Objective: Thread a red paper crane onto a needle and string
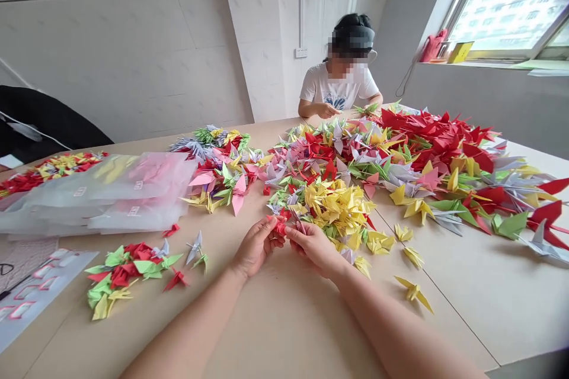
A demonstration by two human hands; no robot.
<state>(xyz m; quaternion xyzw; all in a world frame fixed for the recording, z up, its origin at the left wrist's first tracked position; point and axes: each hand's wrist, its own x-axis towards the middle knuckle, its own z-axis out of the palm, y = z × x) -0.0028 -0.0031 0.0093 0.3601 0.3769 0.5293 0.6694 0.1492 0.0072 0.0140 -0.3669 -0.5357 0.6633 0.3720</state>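
Both hands meet over the table at the near edge of the paper crane pile. My left hand [259, 247] is closed, its thumb and fingers pinching a small red paper crane [280, 226]. Pressed close beside it, my right hand [313, 247] is closed too, with thin folded paper points [299, 222] in reddish and pale tones rising at its fingertips. Whether these points belong to the same red crane or to further cranes I cannot make out. Just beyond the hands lies a heap of yellow paper cranes [335, 204].
Larger red cranes [435, 133] are piled at the far right. A small mixed cluster of cranes [128, 269] lies at the left, before stacked translucent plastic bags [102, 189]. A label sheet [44, 287] is at the left edge. Across the table a person [340, 80] sits handling paper.
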